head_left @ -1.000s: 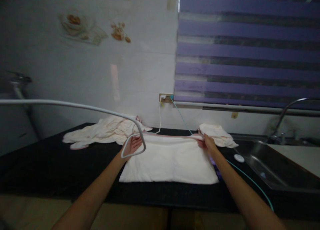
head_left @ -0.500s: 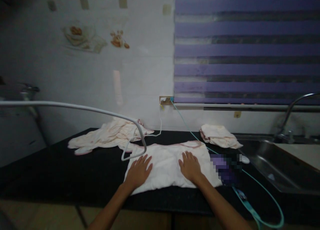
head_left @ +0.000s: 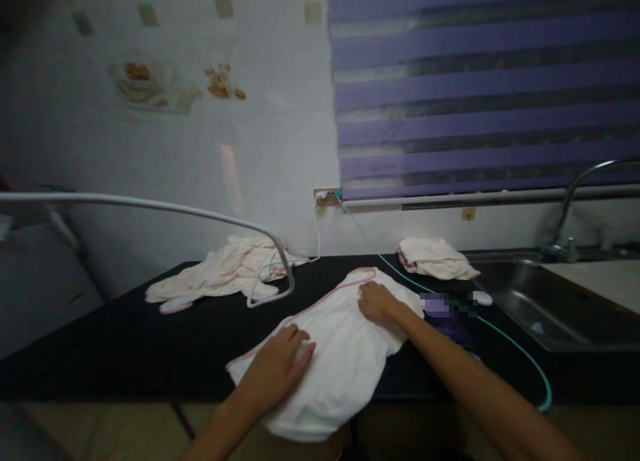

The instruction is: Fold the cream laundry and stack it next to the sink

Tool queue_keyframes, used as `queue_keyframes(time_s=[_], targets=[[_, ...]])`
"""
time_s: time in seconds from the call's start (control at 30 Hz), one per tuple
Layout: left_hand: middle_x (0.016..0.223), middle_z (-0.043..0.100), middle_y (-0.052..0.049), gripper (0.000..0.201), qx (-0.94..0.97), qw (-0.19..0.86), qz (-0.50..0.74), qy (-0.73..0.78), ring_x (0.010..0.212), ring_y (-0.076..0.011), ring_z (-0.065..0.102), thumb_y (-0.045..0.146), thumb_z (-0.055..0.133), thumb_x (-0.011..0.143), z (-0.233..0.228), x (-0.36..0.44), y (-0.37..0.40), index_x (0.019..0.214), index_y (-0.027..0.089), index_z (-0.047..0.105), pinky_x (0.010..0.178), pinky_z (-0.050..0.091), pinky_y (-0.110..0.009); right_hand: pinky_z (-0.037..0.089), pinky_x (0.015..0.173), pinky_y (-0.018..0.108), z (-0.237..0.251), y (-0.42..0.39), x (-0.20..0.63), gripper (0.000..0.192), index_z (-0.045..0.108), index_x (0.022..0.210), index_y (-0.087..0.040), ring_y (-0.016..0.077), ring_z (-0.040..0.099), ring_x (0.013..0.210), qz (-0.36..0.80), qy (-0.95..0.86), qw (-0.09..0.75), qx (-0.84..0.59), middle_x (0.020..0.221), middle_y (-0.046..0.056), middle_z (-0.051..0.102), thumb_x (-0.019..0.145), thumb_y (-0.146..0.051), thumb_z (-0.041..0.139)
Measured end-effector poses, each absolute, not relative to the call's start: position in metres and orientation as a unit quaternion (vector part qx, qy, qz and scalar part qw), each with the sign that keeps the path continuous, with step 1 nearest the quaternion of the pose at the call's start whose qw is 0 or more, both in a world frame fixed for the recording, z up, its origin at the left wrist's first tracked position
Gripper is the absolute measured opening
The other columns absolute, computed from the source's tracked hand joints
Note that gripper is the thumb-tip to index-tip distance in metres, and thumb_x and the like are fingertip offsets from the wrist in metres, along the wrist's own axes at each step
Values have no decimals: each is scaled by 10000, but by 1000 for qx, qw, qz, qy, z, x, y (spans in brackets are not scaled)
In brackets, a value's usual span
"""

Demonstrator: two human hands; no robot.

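A white garment (head_left: 345,341) with pink trim lies slantwise on the black countertop (head_left: 125,354), its lower part hanging over the front edge. My left hand (head_left: 277,364) rests on its left part, fingers stretched and thumb apart. Farther back, near the trimmed edge, my right hand (head_left: 379,304) has its fingers bent into the cloth, which wrinkles around them. The fabric under both palms is hidden.
A loose heap of pale clothes (head_left: 225,271) lies at the back left, a folded pile (head_left: 435,257) at the back right. A grey bent rod (head_left: 200,212) crosses the left foreground. A teal cord (head_left: 520,347) runs past a purple, partly pixelated object (head_left: 445,324) near the sink (head_left: 565,314).
The garment has turned from lying square to slanting, its left end nearer me and its lower part over the edge. My left hand came nearer; my right hand moved back and its fingers bent.
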State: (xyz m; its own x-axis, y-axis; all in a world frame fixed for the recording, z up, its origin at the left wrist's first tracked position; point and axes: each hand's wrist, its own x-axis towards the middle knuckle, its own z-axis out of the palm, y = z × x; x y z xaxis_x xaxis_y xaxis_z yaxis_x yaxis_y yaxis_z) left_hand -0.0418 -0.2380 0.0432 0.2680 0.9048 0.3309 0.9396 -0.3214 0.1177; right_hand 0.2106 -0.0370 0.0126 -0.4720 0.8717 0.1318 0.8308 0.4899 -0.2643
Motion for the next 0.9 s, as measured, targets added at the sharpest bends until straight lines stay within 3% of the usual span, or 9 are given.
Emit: queue_keyframes(time_s=[0.07,0.13,0.27,0.4,0.53,0.63,0.73,0.83,0.9], targets=[[1286,697,-131,462,-829,57,-211,-514,1192,-234,653,434,358,1066,47,-44,-212,1271,191,692,1078,521,-422,253,1187,660,8,-43,194,664,418,1574,-29,466,389,1485,71,-804,135,-575,1601,322,405,1054,-435,349],[1415,653,-117,464,-854,61,-210,-471,1308,-226,603,435,405,1058,39,-48,-181,1385,205,641,1154,478,-403,192,1167,729,-1,-52,181,719,340,1625,-69,511,308,1518,66,-762,132,-631,1660,324,293,1057,-509,309],[1505,602,-99,509,-853,54,-158,-495,1400,-251,559,456,436,1050,0,-57,-139,1466,218,607,1204,448,-443,102,1218,668,-17,-59,181,759,278,1670,-191,469,150,1589,69,-744,98,-657,1740,212,170,1044,-619,276],[1569,529,-109,561,-811,57,-130,-567,1453,-324,505,500,394,1061,-26,-46,-151,1514,222,571,1214,419,-546,77,1243,615,-10,-43,197,778,223,1687,-252,413,90,1611,84,-804,49,-587,1764,140,129,1034,-673,253],[1621,448,-149,629,-749,72,-126,-647,1515,-419,390,514,370,1051,-35,-7,-192,1556,170,520,1190,406,-634,150,1241,575,8,-15,196,619,344,1635,-374,332,203,1594,105,-837,33,-537,1733,65,271,1056,-588,293],[1611,423,-239,710,-727,86,-130,-669,1513,-495,345,541,391,1020,-45,26,-212,1554,88,510,1161,387,-707,267,1172,617,19,0,172,569,394,1611,-319,360,361,1509,100,-827,43,-551,1671,151,349,1067,-451,287],[1584,415,-311,762,-715,93,-134,-680,1485,-550,352,558,408,997,-47,46,-217,1541,35,511,1127,369,-772,286,1130,665,23,4,133,601,376,1614,-255,422,354,1488,84,-814,65,-571,1662,225,310,1055,-471,335],[1583,418,-314,784,-727,63,-110,-674,1504,-521,343,586,397,1000,-30,44,-214,1533,24,516,1186,306,-762,265,1157,621,23,1,97,574,397,1596,-289,395,332,1498,74,-827,92,-550,1667,190,320,1064,-498,351],[1640,371,-246,761,-759,27,-105,-642,1563,-437,278,584,382,1015,-14,33,-211,1559,62,490,1256,283,-668,269,1168,586,24,-2,82,576,377,1606,-292,373,347,1490,73,-840,108,-526,1650,175,363,1070,-500,358]])
